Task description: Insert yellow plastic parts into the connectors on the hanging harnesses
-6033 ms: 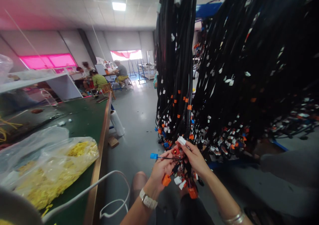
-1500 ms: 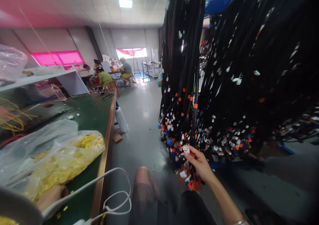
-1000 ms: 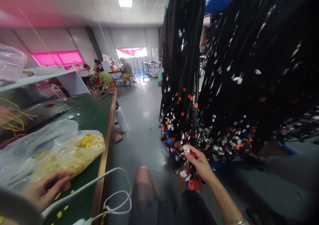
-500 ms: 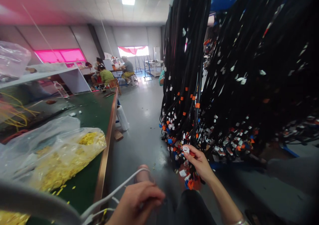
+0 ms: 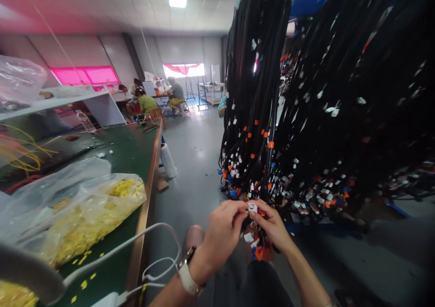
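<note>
**Position of parts**

- The white connector (image 5: 252, 206) sits at the lower end of one black harness (image 5: 268, 162). The harness long axis runs near vertical, upward from the connector into the hanging harness bundles (image 5: 253, 94).
- The connector lies between the two grips, at fingertip level, forward of and above the person's knees.

**Grip state**

- Right hand (image 5: 272, 225): thumb and forefinger are closed on the connector from its right side. The remaining fingers curl round the loose connector ends (image 5: 256, 248) below.
- Left hand (image 5: 222, 227): fingers are bunched nearly shut, tips touching the connector's left face. Whether they pinch a small part cannot be told.
- Both hands are equally near.

**Count**

- Connectors in grip: one.
- Hanging bundles: two dense masses.
- On the table (image 5: 125, 157), well apart to the left: two plastic bags (image 5: 91, 207) and one white cable (image 5: 149, 232).
</note>
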Tool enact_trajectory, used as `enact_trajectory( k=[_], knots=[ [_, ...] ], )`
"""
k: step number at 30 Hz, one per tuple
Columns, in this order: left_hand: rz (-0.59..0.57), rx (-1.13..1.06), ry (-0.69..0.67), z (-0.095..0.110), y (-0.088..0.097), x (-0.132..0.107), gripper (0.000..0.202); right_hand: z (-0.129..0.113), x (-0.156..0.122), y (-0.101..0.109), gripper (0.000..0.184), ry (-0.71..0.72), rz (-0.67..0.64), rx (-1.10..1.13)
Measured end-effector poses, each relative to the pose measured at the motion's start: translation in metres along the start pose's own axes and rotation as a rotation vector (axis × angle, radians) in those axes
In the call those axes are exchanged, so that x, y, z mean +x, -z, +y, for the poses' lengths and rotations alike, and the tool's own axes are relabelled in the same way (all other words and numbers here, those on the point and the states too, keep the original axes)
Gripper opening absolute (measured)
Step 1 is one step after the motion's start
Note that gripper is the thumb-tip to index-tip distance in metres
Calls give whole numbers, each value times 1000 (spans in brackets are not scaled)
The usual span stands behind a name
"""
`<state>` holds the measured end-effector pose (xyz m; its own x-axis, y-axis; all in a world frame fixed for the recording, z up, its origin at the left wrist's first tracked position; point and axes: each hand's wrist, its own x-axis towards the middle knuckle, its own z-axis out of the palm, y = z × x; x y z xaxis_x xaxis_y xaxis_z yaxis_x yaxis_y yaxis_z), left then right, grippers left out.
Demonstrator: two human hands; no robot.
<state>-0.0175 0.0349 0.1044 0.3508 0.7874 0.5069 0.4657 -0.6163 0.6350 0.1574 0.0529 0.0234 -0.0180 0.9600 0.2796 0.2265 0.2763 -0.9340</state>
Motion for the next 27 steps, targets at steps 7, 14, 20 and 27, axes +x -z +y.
enact_trajectory(
  k=[7,14,20,27],
  knots=[
    [-13,-6,50,-23,-11,11,18,-4,1,2,29,32,-66,-12],
    [-116,64,6,-23,-11,11,19,-8,0,3,27,29,-95,6],
    [-136,92,-7,-21,-12,9,19,-10,-2,4,27,48,-102,-7],
    [-182,139,-26,-22,-11,8,18,-5,-2,4,29,72,-122,-52]
  ],
)
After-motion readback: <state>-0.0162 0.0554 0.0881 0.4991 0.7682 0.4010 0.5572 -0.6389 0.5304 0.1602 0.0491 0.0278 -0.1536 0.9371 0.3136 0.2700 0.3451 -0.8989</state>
